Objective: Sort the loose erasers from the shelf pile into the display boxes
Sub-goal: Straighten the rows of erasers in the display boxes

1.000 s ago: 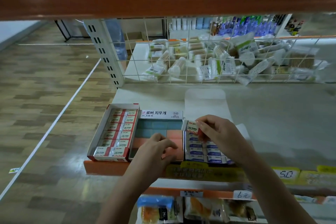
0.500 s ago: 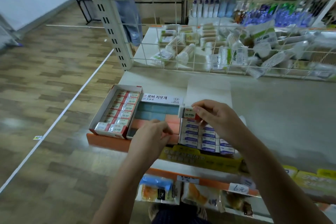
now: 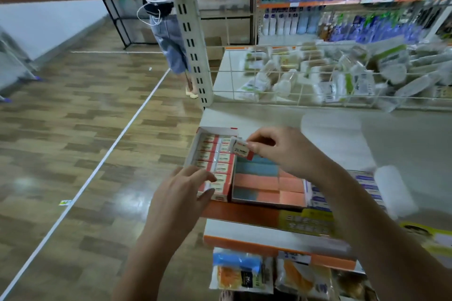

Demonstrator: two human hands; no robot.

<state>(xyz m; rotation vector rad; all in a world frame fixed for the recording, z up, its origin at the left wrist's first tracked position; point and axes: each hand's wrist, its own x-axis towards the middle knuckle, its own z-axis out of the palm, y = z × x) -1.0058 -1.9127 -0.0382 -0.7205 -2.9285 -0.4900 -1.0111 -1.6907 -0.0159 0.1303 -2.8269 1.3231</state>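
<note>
On the grey shelf [image 3: 403,144], head view: three display boxes sit side by side along the front edge. The right hand [image 3: 283,151] pinches a red-and-white loose eraser [image 3: 241,149] between thumb and fingertips, holding it tilted over the seam between the red-eraser box [image 3: 215,164] at 9 o'clock and the blue-and-pink eraser box [image 3: 266,181] just beside it. The left hand [image 3: 181,193], at 7 o'clock from the eraser, lies with fingers extended, touching the red-eraser box's near corner. A blue-labelled eraser box [image 3: 318,199] lies at 4 o'clock, partly hidden by the right forearm. Behind, a wire basket [image 3: 256,73] holds blurred packets.
</note>
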